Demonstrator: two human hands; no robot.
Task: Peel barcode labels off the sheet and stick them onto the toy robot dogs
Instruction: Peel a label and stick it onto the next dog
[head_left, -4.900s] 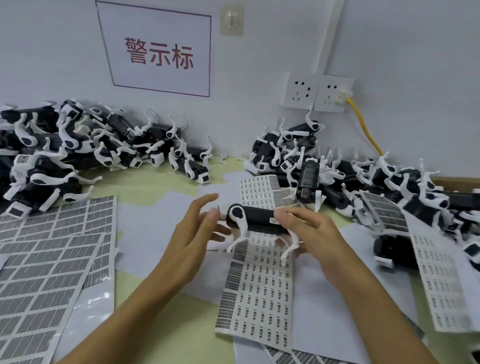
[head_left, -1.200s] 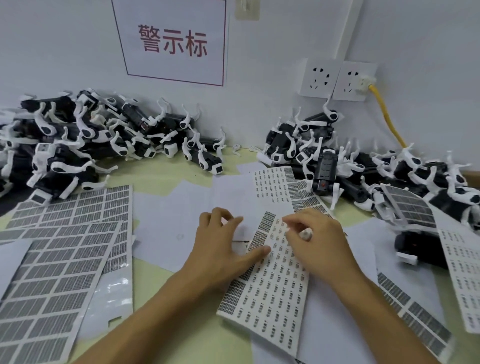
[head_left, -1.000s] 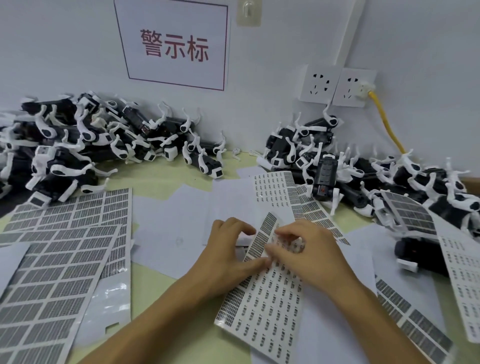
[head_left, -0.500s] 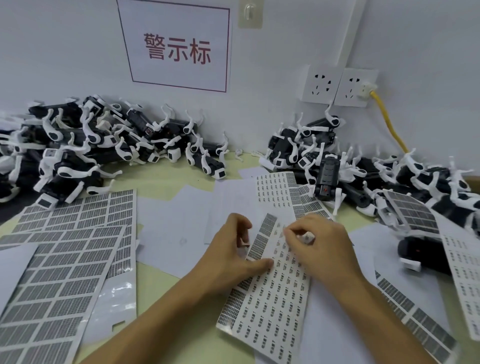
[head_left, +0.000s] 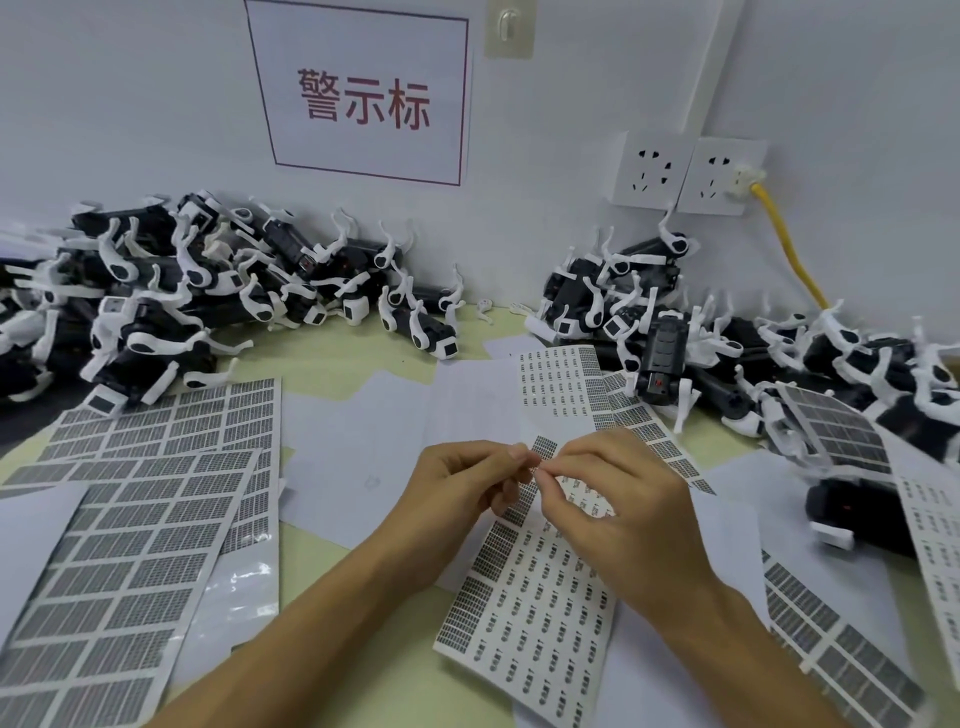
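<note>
Both hands have lifted off the barcode label sheet (head_left: 524, 618) since half a second ago and now meet just above its top edge. Left hand (head_left: 457, 493) and right hand (head_left: 618, 499) have curled fingers, tips pinched together on a tiny label too small to make out. Toy robot dogs lie piled left (head_left: 208, 291) and right (head_left: 727, 353) against the wall.

Pale green table (head_left: 332, 364) — label sheets (head_left: 535, 613), white papers (head_left: 363, 441), toy dog piles (head_left: 171, 291).
</note>
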